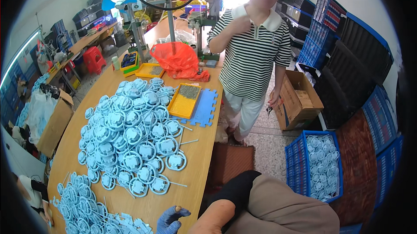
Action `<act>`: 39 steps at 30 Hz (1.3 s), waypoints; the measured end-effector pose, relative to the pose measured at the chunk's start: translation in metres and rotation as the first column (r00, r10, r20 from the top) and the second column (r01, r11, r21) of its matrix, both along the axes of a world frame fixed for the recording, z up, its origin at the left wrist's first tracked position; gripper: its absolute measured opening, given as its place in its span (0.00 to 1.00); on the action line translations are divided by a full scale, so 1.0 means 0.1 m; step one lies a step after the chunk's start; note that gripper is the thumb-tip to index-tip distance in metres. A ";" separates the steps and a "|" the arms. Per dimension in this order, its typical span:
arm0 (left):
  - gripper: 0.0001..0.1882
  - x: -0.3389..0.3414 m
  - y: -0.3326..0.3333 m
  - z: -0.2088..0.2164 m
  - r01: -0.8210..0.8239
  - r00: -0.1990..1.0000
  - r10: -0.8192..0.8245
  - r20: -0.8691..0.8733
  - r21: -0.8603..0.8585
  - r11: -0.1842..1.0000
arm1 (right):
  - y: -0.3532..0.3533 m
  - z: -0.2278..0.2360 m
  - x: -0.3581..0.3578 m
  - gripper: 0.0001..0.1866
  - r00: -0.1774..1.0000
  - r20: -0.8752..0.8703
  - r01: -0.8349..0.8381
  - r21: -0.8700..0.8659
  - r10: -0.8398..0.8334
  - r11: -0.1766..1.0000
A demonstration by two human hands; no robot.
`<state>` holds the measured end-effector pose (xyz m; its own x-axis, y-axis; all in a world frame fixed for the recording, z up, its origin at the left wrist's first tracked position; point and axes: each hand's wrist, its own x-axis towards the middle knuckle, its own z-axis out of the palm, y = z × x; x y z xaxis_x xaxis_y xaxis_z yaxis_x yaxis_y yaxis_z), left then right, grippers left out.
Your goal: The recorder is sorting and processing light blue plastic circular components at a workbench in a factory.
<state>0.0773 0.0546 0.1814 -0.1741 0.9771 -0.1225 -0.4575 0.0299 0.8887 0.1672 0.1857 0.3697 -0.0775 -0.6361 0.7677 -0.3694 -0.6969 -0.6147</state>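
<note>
My left hand [170, 221], in a blue glove with a tan fingertip showing, is at the lower edge over the table [195, 147]. Its fingers curve apart from the thumb, and I see nothing between them. My right forearm [215, 214] runs down from a black sleeve; the hand itself lies outside the picture. Left of the gloved hand are small flat light-blue pieces [126, 223] beside a heap of round light-blue plastic parts [78, 199]. A larger pile of such ring-shaped parts with thin rods [130, 134] rises beyond.
A yellow tray [182, 109] of small grey pieces sits by a blue foam mat [204, 110] and a red plastic bag [180, 60]. A person [256, 51] in stripes stands right of the table, near a cardboard box [289, 108] and a blue crate [297, 164] of round parts.
</note>
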 end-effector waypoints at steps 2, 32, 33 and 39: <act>0.27 0.02 0.03 0.00 0.017 0.999 -0.016 0.040 -0.011 1.000 | 0.03 0.01 0.03 0.25 1.000 -0.002 -0.003 0.006 0.003 1.000; 0.28 0.11 -0.21 0.08 -0.106 0.992 0.104 -0.070 -0.028 0.994 | -0.19 0.03 -0.02 0.24 0.997 -0.034 -0.067 0.021 0.068 0.998; 0.28 0.12 -0.23 0.10 -0.125 0.989 0.123 -0.082 -0.015 0.992 | -0.21 0.04 -0.02 0.24 0.996 -0.035 -0.079 0.036 0.080 0.996; 0.32 0.13 -0.58 0.02 -0.215 0.959 0.210 -0.193 -0.005 0.977 | -0.41 0.07 -0.15 0.24 0.981 -0.057 -0.180 0.073 0.184 0.981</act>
